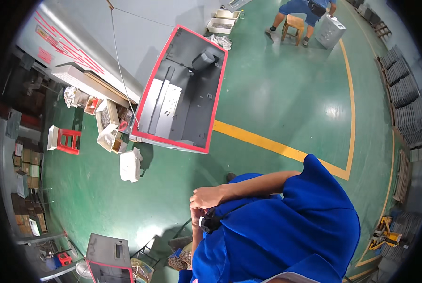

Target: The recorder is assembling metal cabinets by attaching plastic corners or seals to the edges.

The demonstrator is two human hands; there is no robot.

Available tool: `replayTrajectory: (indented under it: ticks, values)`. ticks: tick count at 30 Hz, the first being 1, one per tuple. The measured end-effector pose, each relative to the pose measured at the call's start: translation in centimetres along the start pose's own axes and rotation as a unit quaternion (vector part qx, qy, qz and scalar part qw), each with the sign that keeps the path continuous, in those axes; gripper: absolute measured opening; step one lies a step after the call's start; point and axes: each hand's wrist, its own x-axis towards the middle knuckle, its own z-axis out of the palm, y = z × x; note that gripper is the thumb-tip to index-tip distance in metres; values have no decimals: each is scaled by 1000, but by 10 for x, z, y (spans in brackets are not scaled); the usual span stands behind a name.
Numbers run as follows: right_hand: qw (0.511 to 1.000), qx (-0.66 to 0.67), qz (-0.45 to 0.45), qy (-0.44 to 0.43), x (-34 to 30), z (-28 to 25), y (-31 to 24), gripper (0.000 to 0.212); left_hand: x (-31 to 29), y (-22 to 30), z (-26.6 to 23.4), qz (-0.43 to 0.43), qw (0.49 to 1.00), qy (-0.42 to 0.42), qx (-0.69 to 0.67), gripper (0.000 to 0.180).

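My right hand (206, 196) is held in front of my blue shirt with its fingers curled into a loose fist; its forearm comes in from the right sleeve. My left hand (196, 216) lies just under it, mostly hidden, its forearm coming up from the lower edge. A small black object (210, 223) sits against the left wrist; I cannot tell what it is. Nothing shows in either hand. A large grey metal cabinet with a red rim (179, 89) lies open on the green floor ahead, well out of reach of both hands.
A white plastic container (130, 165), a red stool (69, 140) and open boxes of parts (108, 123) stand left of the cabinet. A smaller grey cabinet (109, 257) is at lower left. A person sits on a wooden stool (293, 22) far ahead. Yellow floor line (277, 146).
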Motion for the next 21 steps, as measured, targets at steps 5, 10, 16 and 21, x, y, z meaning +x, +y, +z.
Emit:
replayTrajectory:
  ticks: [5,10,16,21]
  values:
    - [994,-98,29,27,12,-19,-19,14,26,3,-37,-147,970,-107,-159,23]
    - [976,-185,105,42,24,-18,-23,11,22,80,51,-156,986,37,-45,33]
    - [937,-301,161,80,41,-12,-34,16,1,173,83,-174,978,-108,34,39]
    - [924,-292,222,106,52,-2,-40,15,11,169,61,-130,969,-195,84,40]
